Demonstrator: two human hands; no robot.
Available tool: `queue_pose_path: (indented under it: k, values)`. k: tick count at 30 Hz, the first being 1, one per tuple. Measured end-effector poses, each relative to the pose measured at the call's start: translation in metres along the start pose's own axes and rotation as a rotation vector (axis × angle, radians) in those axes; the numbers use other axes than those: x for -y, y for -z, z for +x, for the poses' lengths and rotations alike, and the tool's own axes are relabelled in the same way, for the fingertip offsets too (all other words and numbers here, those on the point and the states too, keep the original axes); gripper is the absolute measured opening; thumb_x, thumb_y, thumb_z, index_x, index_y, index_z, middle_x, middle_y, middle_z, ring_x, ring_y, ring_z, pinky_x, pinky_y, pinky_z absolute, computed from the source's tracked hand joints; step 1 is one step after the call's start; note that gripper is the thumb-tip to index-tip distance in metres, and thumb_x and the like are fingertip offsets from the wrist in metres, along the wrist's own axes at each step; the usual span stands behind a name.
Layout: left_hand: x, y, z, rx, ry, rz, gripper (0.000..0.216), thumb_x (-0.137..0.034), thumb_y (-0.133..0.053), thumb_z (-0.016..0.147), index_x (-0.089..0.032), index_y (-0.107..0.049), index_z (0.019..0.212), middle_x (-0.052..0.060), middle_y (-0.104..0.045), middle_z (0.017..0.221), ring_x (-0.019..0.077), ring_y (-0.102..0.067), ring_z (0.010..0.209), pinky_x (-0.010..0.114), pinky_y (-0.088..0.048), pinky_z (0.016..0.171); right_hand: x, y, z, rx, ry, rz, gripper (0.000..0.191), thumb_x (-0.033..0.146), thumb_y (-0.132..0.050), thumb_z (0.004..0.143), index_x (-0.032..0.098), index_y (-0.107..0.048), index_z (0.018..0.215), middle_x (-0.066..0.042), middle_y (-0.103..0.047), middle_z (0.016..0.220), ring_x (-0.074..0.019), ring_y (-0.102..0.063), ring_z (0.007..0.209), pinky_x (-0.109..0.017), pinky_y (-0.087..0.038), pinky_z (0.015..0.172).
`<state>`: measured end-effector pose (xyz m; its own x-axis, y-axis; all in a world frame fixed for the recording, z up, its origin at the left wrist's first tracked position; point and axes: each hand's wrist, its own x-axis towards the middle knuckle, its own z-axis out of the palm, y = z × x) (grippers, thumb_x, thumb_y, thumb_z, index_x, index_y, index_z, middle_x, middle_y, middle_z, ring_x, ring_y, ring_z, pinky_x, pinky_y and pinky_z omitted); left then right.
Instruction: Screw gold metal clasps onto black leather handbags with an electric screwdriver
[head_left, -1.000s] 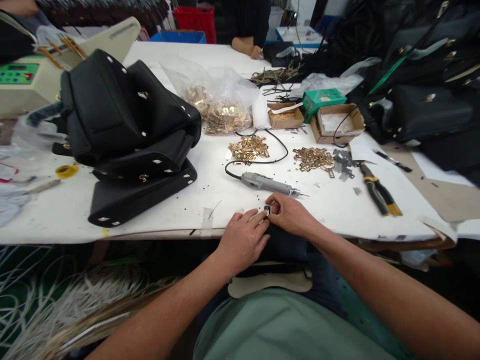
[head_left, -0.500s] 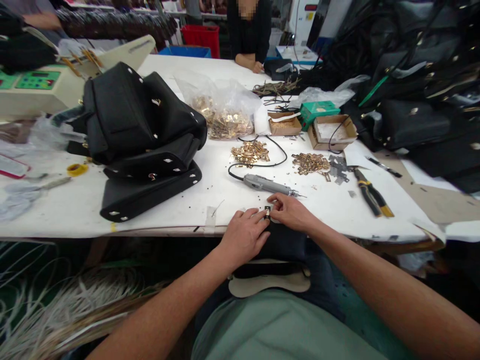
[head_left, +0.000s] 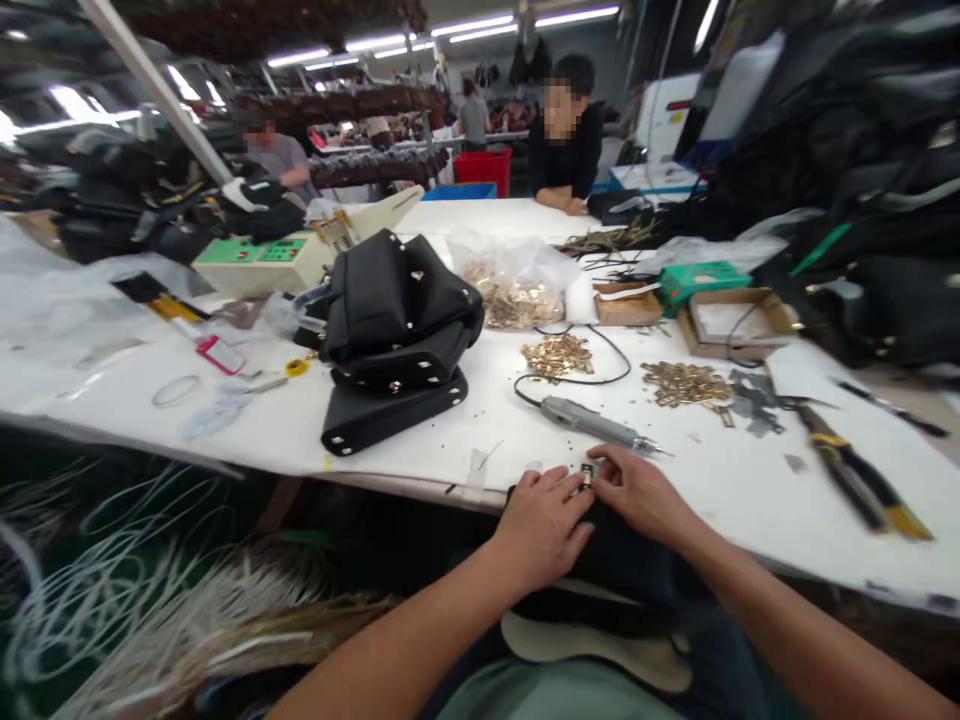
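Note:
A small metal fitting (head_left: 587,474) with a dark end lies between my hands at the table's front edge. My left hand (head_left: 546,522) rests palm down, its fingers stretched out and reaching the fitting's left side. From the right, my right hand (head_left: 636,492) has thumb and forefinger pinched at the fitting's edge; the fingers partly cover it. Dark material (head_left: 611,530) shows under both hands, largely hidden by them. Just beyond my fingers lies a grey electric screwdriver (head_left: 592,422), its tip pointing right.
Stacked black bags (head_left: 397,340) stand left. Behind the screwdriver are gold fittings (head_left: 556,356), a second heap (head_left: 686,384) and a plastic bag of metal parts (head_left: 517,290). Pliers (head_left: 862,470) lie right, near a cardboard box (head_left: 739,325). A person (head_left: 566,150) leans on the table's far side.
The head view has tilted up and turned left, so the table and hands appear lower and farther right. Both hands keep nearly the same pose at the fitting.

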<state>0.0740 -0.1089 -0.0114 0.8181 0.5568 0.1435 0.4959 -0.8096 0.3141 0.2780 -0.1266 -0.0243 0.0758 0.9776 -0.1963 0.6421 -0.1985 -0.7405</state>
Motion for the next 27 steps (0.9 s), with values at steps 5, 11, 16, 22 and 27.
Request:
queue_pose_path:
  k: [5, 11, 16, 22, 27]
  values:
    - [0.005, -0.009, 0.006, -0.05, 0.005, -0.015, 0.04, -0.032, -0.063, 0.094, -0.028, -0.058, 0.133, 0.004, -0.062, 0.141, 0.0285, -0.053, 0.131, 0.048, -0.044, 0.101, 0.004, 0.012, -0.008, -0.107, 0.058, 0.153, 0.027, 0.033, -0.059, 0.086, 0.02, -0.069, 0.108, 0.0, -0.068, 0.077, -0.0176, -0.061, 0.07, -0.03, -0.046, 0.068]
    - [0.005, -0.015, 0.007, -0.14, 0.011, -0.02, 0.031, -0.032, -0.064, 0.093, -0.029, -0.065, 0.124, 0.004, -0.065, 0.137, 0.0297, -0.057, 0.126, 0.049, -0.046, 0.098, -0.028, 0.068, 0.0, -0.347, -0.026, 0.049, 0.022, 0.036, -0.058, 0.088, 0.022, -0.074, 0.087, -0.001, -0.071, 0.076, -0.0185, -0.065, 0.073, -0.029, -0.047, 0.07]
    - [0.003, -0.017, 0.01, -0.189, 0.013, -0.004, 0.03, -0.032, -0.065, 0.091, -0.028, -0.067, 0.12, 0.005, -0.067, 0.133, 0.0295, -0.059, 0.123, 0.048, -0.048, 0.097, -0.07, 0.11, 0.037, -0.422, -0.201, -0.323, 0.025, 0.034, -0.057, 0.089, 0.023, -0.075, 0.104, -0.003, -0.074, 0.091, -0.0201, -0.066, 0.084, -0.03, -0.046, 0.075]
    - [0.003, -0.018, 0.01, -0.183, 0.017, -0.003, 0.03, -0.032, -0.065, 0.091, -0.029, -0.067, 0.121, 0.005, -0.067, 0.133, 0.0302, -0.059, 0.124, 0.05, -0.048, 0.098, -0.073, 0.116, 0.077, -0.411, -0.279, -0.445, 0.028, 0.048, -0.063, 0.084, 0.024, -0.074, 0.094, -0.008, -0.072, 0.1, -0.0283, -0.065, 0.089, -0.034, -0.044, 0.07]
    - [0.002, -0.017, 0.009, -0.139, 0.043, -0.032, 0.031, -0.032, -0.063, 0.093, -0.029, -0.066, 0.123, 0.006, -0.066, 0.136, 0.0311, -0.057, 0.126, 0.051, -0.046, 0.099, -0.073, 0.115, 0.088, -0.392, -0.316, -0.465, 0.023, 0.045, -0.067, 0.081, 0.026, -0.074, 0.091, -0.007, -0.072, 0.099, -0.0267, -0.065, 0.086, -0.033, -0.042, 0.068]
